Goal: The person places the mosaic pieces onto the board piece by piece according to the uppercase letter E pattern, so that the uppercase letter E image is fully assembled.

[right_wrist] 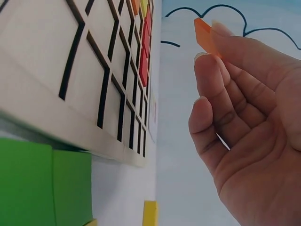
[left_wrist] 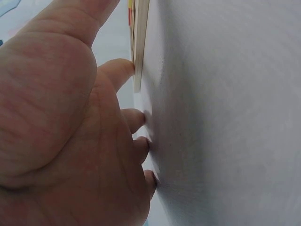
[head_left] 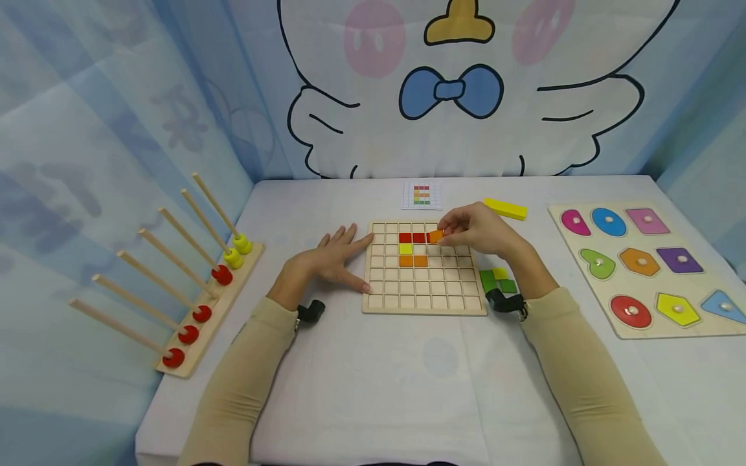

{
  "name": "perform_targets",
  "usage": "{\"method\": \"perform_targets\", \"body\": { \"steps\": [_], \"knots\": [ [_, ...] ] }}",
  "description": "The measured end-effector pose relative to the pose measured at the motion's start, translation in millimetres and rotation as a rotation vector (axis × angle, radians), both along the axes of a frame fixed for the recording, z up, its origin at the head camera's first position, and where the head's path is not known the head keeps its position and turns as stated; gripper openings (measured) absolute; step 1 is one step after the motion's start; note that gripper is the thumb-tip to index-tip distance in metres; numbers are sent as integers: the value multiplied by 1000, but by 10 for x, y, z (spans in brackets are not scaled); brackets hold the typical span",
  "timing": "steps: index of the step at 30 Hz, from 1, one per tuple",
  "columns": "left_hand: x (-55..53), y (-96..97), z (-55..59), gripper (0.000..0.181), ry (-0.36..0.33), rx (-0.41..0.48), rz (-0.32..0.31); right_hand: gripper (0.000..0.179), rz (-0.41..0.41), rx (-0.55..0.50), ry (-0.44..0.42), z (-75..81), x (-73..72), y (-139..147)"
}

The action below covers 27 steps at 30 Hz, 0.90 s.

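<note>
A wooden grid board (head_left: 422,312) lies flat on the table. Red tiles (head_left: 405,237) sit in a row near its far edge, the rightmost mostly hidden by an orange tile (head_left: 434,237). My right hand (head_left: 480,228) pinches that orange tile (right_wrist: 206,36) between thumb and fingertips, over the board. Below the red row are a yellow tile (head_left: 405,248) and two seated orange tiles (head_left: 412,261). With fingers spread, my left hand (head_left: 335,259) rests at the board's left edge, thumb and index fingertip on the rim; its other fingertips (left_wrist: 149,181) touch the cloth.
Green blocks (head_left: 488,281) and a yellow one (head_left: 500,273) lie right of the board, near my right wrist. A long yellow bar (head_left: 506,209) and a pattern card (head_left: 421,195) lie behind. A peg rack (head_left: 192,353) stands left; a shape puzzle (head_left: 600,304) lies right.
</note>
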<state>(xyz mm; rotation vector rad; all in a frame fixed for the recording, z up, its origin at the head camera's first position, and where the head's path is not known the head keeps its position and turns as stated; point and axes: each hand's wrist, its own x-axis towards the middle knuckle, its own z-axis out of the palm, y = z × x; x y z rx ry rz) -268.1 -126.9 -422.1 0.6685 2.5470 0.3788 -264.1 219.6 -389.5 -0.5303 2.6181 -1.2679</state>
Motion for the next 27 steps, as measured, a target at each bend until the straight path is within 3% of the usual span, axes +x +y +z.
{"method": "perform_targets", "body": {
  "steps": [8,18,27],
  "knots": [
    [5,4,0,126,-1,-1,2,27,5,17,-41,-64,-14,23],
    [-1,0,-2,126,5,-8,0,29,80,68,-120,-132,-12,41],
    [6,-1,5,126,1,2,3,26,122,93,-126,-206,-1,0]
  ]
}}
